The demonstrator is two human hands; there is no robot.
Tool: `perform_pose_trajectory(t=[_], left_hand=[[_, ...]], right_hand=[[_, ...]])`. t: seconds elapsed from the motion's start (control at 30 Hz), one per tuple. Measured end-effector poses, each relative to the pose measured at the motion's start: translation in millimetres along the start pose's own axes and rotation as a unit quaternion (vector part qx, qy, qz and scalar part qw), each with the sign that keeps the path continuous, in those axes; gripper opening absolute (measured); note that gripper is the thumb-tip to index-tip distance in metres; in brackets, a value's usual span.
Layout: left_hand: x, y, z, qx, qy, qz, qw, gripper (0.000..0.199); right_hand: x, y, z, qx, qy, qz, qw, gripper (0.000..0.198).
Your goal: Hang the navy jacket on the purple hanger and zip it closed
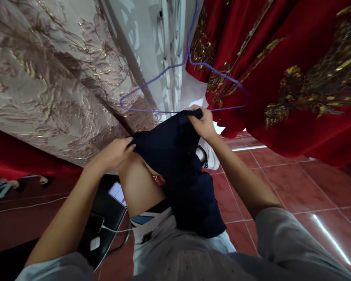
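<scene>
A dark navy garment (pixel 175 144) lies draped over my lap and knees; its exact kind does not show. My left hand (pixel 118 152) grips its left edge beside my bare knee. With my right hand (pixel 203 121) I pinch the upper right corner, fingers closed on the cloth. Just beyond the garment hangs a purple wire hanger (pixel 163 72), its lower bar passing behind or along the cloth's top edge near my right hand. Whether the cloth is over that bar I cannot tell.
Cream embossed fabric (pixel 61 70) hangs at the left, red curtains with gold embroidery (pixel 295 78) at the right. A white metal frame (pixel 172 50) stands between them. On a black seat (pixel 105 234) lie a lit phone (pixel 117 194), a white case (pixel 95 243) and a cable.
</scene>
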State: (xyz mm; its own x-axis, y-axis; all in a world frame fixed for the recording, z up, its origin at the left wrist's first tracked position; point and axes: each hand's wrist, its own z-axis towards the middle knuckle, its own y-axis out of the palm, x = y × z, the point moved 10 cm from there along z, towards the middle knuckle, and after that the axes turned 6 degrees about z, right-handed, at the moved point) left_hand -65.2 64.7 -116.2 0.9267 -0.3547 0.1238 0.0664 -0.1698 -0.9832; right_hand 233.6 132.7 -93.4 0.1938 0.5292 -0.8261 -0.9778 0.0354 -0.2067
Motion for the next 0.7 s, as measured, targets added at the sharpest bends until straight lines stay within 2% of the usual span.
perform_pose_trajectory(t=[0.07,0.13,0.2,0.27,0.33,0.4,0.43,0.5,0.53,0.6,0.67,0.7], left_hand=[[-7,-26,-6,0.064,-0.021,-0.031,0.997,0.034],[-2,-58,-12,0.166,-0.023,-0.063,0.984,0.035],[15,-90,-15,0.271,0.011,-0.115,0.955,0.028],[39,-117,-11,0.341,0.066,-0.167,0.923,0.020],[66,-134,0,0.365,0.112,-0.165,0.910,0.024],[86,-143,16,0.363,0.135,-0.133,0.912,0.028],[91,-145,23,0.364,0.143,-0.128,0.911,0.026],[92,-148,33,0.372,0.156,-0.159,0.901,0.018],[88,-149,35,0.377,0.159,-0.182,0.894,0.016],[82,-149,35,0.382,0.159,-0.191,0.890,0.017],[81,-149,32,0.382,0.152,-0.145,0.900,0.025],[84,-149,30,0.380,0.149,-0.110,0.906,0.029]], right_hand=[[-8,-21,-12,0.023,-0.004,-0.025,0.999,0.021],[-22,-36,-25,0.020,-0.002,-0.029,0.999,0.031],[-35,-41,-35,0.014,0.009,-0.019,1.000,0.037],[-43,-36,-41,-0.001,0.021,-0.001,1.000,0.038],[-48,-23,-47,-0.035,0.025,0.019,0.999,0.029],[-53,-12,-52,-0.076,0.021,0.029,0.996,0.013],[-57,-10,-55,-0.091,0.015,0.031,0.995,0.013],[-68,-20,-59,-0.090,-0.006,0.019,0.996,0.036],[-74,-34,-60,-0.061,-0.021,0.003,0.998,0.046],[-89,-78,-60,0.058,-0.057,-0.040,0.996,0.058],[-100,-126,-62,0.183,-0.077,-0.081,0.977,0.066],[-101,-145,-61,0.215,-0.076,-0.093,0.969,0.065]])
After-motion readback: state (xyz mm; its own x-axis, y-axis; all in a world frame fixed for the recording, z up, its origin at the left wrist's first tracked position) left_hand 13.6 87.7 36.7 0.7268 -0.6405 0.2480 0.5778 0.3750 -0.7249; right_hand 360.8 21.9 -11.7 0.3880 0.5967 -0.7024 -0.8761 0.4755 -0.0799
